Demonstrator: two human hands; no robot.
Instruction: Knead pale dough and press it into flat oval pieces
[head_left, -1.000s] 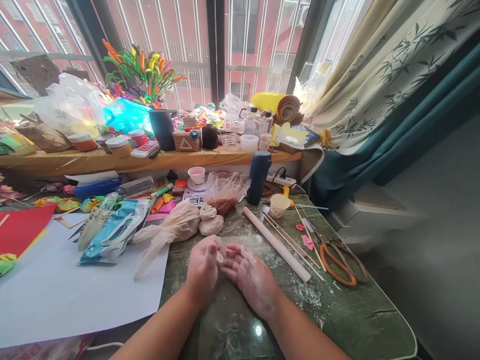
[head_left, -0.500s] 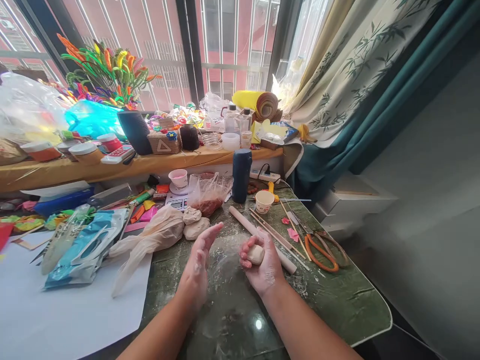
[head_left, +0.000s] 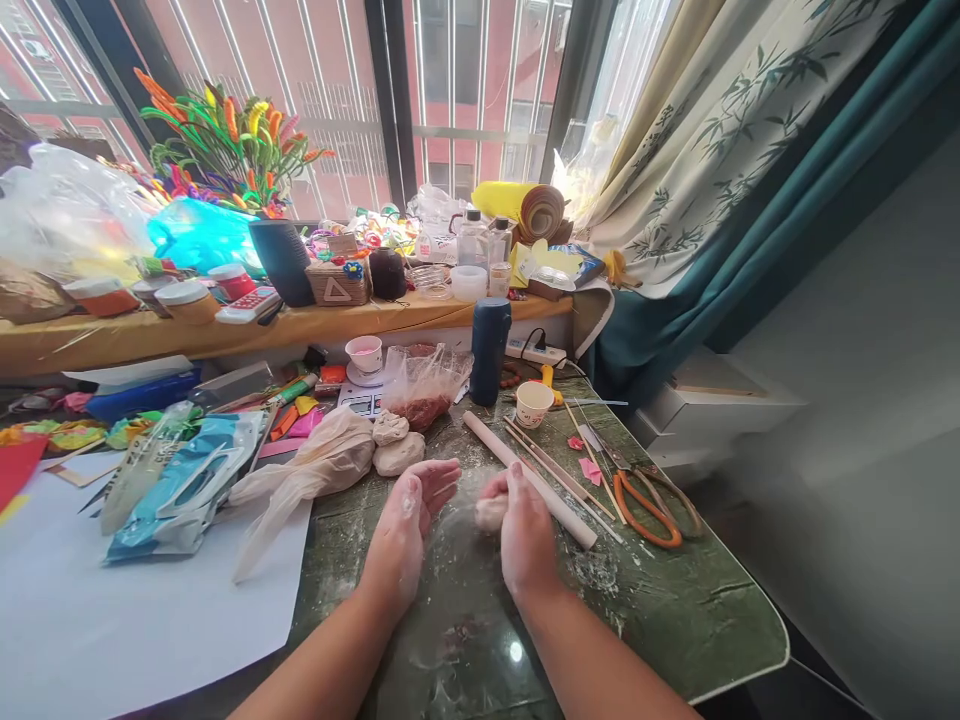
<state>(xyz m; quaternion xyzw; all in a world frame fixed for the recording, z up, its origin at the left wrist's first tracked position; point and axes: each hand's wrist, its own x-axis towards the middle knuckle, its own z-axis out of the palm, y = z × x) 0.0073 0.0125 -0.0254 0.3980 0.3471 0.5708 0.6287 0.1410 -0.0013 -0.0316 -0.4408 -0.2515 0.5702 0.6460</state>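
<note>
My right hand is turned palm-left, its fingers curled round a small pale dough lump above the floured green table. My left hand hovers just left of the lump, palm up, fingers apart and dusted with flour, holding nothing. Two more dough lumps lie beyond my left hand. A wooden rolling pin lies diagonally behind my right hand.
Orange-handled scissors, thin sticks and a paper cup lie to the right. A plastic bag of red filling, a dark bottle, a beige bag, blue packaging and white paper sit left and behind. The shelf is cluttered.
The hands, first pressed together, parted with the lump resting in the right palm. Now the right hand has turned over and closed round the lump, while the left hand has opened palm up.
</note>
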